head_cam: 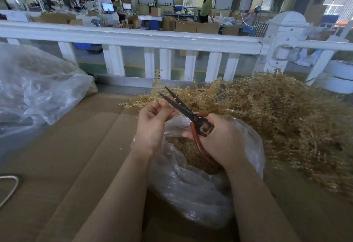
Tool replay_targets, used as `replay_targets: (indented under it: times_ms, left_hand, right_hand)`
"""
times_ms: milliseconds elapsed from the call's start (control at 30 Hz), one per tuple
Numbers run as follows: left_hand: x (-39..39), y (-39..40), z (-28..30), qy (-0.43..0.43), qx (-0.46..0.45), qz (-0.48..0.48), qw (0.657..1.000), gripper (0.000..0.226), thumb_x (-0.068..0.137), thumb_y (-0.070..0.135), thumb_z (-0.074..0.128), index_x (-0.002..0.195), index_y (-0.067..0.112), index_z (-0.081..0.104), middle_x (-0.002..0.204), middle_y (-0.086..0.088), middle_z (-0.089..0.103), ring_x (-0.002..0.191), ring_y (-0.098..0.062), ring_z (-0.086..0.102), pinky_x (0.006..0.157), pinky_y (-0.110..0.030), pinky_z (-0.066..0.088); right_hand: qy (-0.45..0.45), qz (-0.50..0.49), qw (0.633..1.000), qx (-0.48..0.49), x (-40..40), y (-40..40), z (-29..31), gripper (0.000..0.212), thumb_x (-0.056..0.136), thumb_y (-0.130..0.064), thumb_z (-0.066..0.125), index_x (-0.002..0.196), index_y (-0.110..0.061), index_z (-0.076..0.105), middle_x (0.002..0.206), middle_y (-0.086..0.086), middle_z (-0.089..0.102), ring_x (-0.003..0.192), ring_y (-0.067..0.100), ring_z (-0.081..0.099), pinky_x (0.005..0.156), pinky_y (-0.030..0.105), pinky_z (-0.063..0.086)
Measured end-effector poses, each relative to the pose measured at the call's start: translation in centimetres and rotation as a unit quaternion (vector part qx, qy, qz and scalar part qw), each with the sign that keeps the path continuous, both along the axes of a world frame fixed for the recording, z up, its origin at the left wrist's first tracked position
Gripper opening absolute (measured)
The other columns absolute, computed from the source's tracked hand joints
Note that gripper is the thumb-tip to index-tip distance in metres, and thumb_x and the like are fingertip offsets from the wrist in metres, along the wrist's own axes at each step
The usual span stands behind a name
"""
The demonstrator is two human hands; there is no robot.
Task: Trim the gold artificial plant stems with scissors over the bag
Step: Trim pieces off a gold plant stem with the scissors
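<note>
My left hand [152, 121] pinches a gold artificial plant stem [155, 85] that sticks up and away from my fingers. My right hand [219, 138] grips red-handled scissors [183, 108]; their dark blades are parted and point up-left beside the stem, close to my left fingertips. Both hands hover over a clear plastic bag [191, 190] that holds small gold trimmings. A large heap of gold stems [277, 115] lies to the right on the cardboard.
Brown cardboard [76, 155] covers the work surface. A big clear plastic bag [38, 88] sits at the left. A white railing [133, 37] runs across behind the surface. A grey looped cord [11, 186] lies at the left edge. People work far behind.
</note>
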State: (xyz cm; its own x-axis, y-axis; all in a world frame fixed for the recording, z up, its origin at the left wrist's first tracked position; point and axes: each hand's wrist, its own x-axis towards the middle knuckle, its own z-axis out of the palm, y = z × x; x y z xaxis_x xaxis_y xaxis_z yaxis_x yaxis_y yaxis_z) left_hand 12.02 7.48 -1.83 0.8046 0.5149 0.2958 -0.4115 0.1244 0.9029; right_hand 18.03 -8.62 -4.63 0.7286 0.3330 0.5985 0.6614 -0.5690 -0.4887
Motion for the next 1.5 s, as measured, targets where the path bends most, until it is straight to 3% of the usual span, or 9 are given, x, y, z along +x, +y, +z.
replay_targets:
  times_ms: [267, 467, 700, 833, 1000, 1133, 1300, 1433, 1500]
  left_hand:
    - [0.3, 0.1, -0.3, 0.015, 0.015, 0.021, 1.0, 0.013, 0.094, -0.001, 0.058, 0.085, 0.003, 0.065, 0.069, -0.006, 0.058, 0.064, -0.011, 0.055, 0.082, -0.032, 0.05]
    - [0.1, -0.3, -0.2, -0.006, 0.045, 0.005, 0.999, 0.019, 0.094, -0.002, 0.059, 0.08, 0.008, 0.068, 0.062, 0.009, 0.066, 0.061, -0.002, 0.061, 0.07, -0.016, 0.051]
    - [0.2, 0.2, -0.5, -0.011, 0.052, 0.004, 0.999, 0.02, 0.094, -0.002, 0.058, 0.081, 0.01, 0.068, 0.066, 0.009, 0.067, 0.064, -0.004, 0.061, 0.076, -0.021, 0.053]
    - [0.3, 0.3, -0.7, -0.015, 0.057, 0.001, 0.998, 0.02, 0.094, -0.002, 0.059, 0.081, 0.011, 0.068, 0.069, 0.009, 0.067, 0.066, -0.004, 0.061, 0.074, -0.019, 0.051]
    - [0.5, 0.6, -0.9, -0.017, 0.087, 0.004, 0.996, 0.012, 0.094, -0.004, 0.058, 0.086, 0.0, 0.065, 0.073, 0.006, 0.068, 0.071, -0.006, 0.062, 0.076, -0.02, 0.051]
    - [0.5, 0.6, -0.9, -0.015, 0.096, 0.005, 0.995, 0.017, 0.094, -0.002, 0.059, 0.082, 0.007, 0.066, 0.073, 0.008, 0.069, 0.072, -0.006, 0.063, 0.076, -0.02, 0.051]
    - [0.5, 0.6, -1.0, -0.017, 0.084, 0.002, 0.996, 0.011, 0.094, -0.002, 0.059, 0.087, 0.002, 0.067, 0.077, 0.002, 0.069, 0.074, -0.008, 0.064, 0.078, -0.023, 0.051]
    - [0.6, 0.7, -1.0, -0.027, 0.086, 0.002, 0.996, 0.01, 0.094, -0.004, 0.058, 0.091, -0.005, 0.067, 0.081, -0.004, 0.068, 0.077, -0.012, 0.062, 0.081, -0.027, 0.052]
    - [0.5, 0.7, -0.9, -0.027, 0.091, -0.003, 0.995, 0.015, 0.095, -0.004, 0.058, 0.088, 0.003, 0.069, 0.08, 0.0, 0.07, 0.077, -0.011, 0.063, 0.08, -0.026, 0.052]
  right_hand:
    - [-0.003, -0.011, 1.0, -0.016, 0.3, 0.0, -0.2, 0.055, 0.065, -0.086, 0.063, 0.073, -0.033, 0.049, 0.062, -0.018, 0.054, 0.058, -0.005, 0.054, 0.049, 0.013, 0.04]
    - [-0.011, -0.022, 1.0, -0.015, 0.2, -0.1, -0.1, 0.059, 0.064, -0.092, 0.054, 0.077, -0.035, 0.046, 0.064, -0.017, 0.055, 0.062, -0.005, 0.055, 0.052, 0.021, 0.047]
    - [-0.006, -0.012, 1.0, -0.014, -0.1, 0.0, 0.1, 0.052, 0.064, -0.087, 0.061, 0.068, -0.041, 0.037, 0.059, -0.015, 0.053, 0.058, -0.004, 0.053, 0.049, 0.019, 0.041]
    - [-0.009, -0.019, 1.0, -0.021, -0.2, -0.1, 0.2, 0.056, 0.065, -0.087, 0.061, 0.068, -0.035, 0.039, 0.057, -0.014, 0.053, 0.056, -0.004, 0.052, 0.048, 0.016, 0.039]
    - [-0.014, -0.016, 1.0, -0.018, -0.4, -0.1, 0.5, 0.056, 0.065, -0.087, 0.06, 0.077, -0.033, 0.047, 0.063, -0.015, 0.054, 0.062, -0.004, 0.054, 0.05, 0.023, 0.046]
    - [-0.009, -0.019, 1.0, -0.015, -0.5, -0.1, 0.8, 0.057, 0.063, -0.091, 0.053, 0.082, -0.037, 0.052, 0.068, -0.017, 0.055, 0.066, -0.004, 0.055, 0.053, 0.021, 0.046]
    - [-0.023, -0.027, 0.999, -0.028, -0.6, -0.2, 1.1, 0.06, 0.063, -0.092, 0.049, 0.081, -0.035, 0.051, 0.066, -0.017, 0.054, 0.063, -0.004, 0.052, 0.049, 0.017, 0.038]
    - [-0.034, -0.03, 0.999, -0.023, -0.7, -0.2, 1.1, 0.056, 0.067, -0.086, 0.056, 0.079, -0.032, 0.047, 0.065, -0.017, 0.051, 0.062, -0.009, 0.049, 0.047, 0.015, 0.03]
    - [-0.033, -0.03, 0.999, -0.021, -0.7, -0.2, 1.0, 0.058, 0.067, -0.088, 0.056, 0.077, -0.031, 0.047, 0.064, -0.016, 0.052, 0.062, -0.008, 0.05, 0.046, 0.015, 0.031]
